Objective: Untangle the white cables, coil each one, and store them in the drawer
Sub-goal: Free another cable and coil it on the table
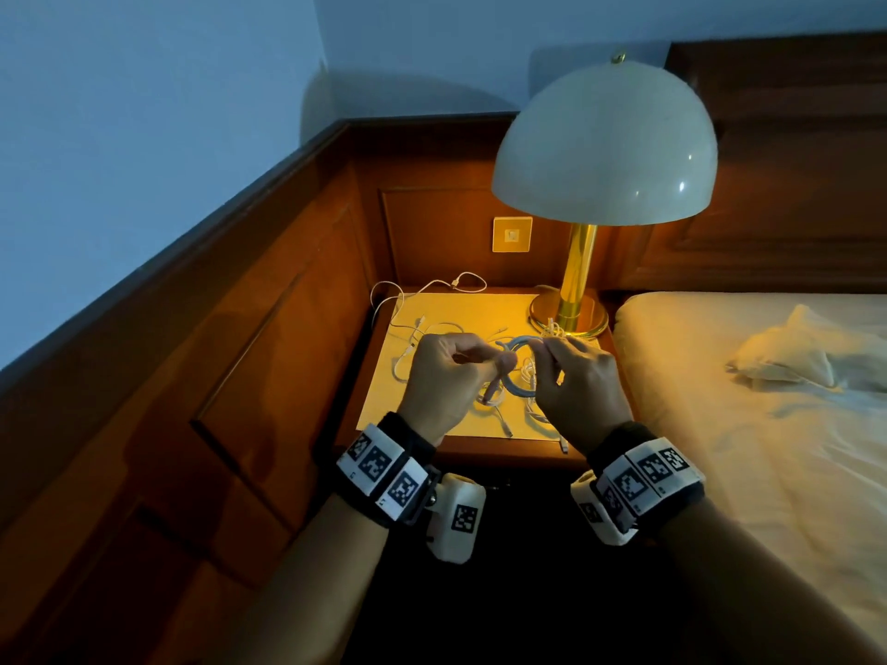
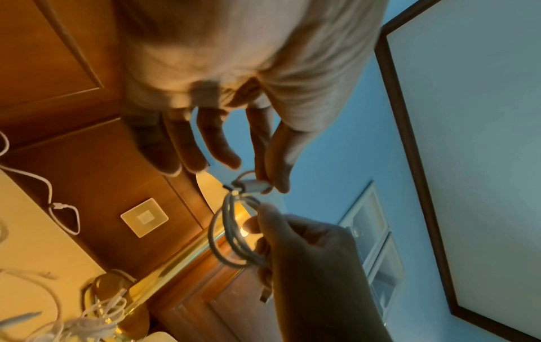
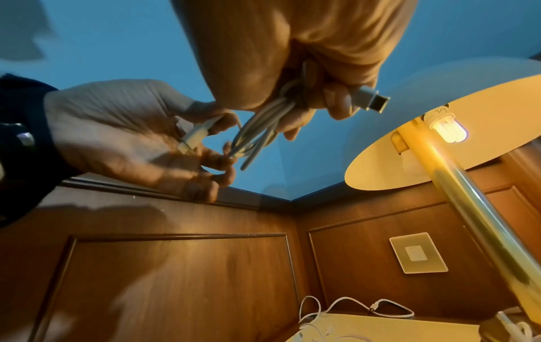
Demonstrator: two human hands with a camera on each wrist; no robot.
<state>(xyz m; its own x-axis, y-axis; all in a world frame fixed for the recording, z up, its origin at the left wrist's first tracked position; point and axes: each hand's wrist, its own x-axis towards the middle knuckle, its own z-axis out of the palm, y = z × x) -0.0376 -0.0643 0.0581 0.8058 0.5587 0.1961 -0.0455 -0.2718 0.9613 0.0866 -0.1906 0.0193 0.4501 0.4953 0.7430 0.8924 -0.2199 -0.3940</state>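
Both hands hover over the nightstand with a small coil of white cable between them. My right hand grips one side of the coil, and a USB plug sticks out past its fingers. My left hand pinches the cable's other connector between thumb and forefinger, right beside the loops. Several loose white cables lie spread on the nightstand top. A tangled bunch sits by the lamp base, and more cable lies under the hands.
A lit lamp with a white dome shade and brass base stands at the nightstand's back right. The bed adjoins on the right. Wood panelling with a wall plate closes the back and left.
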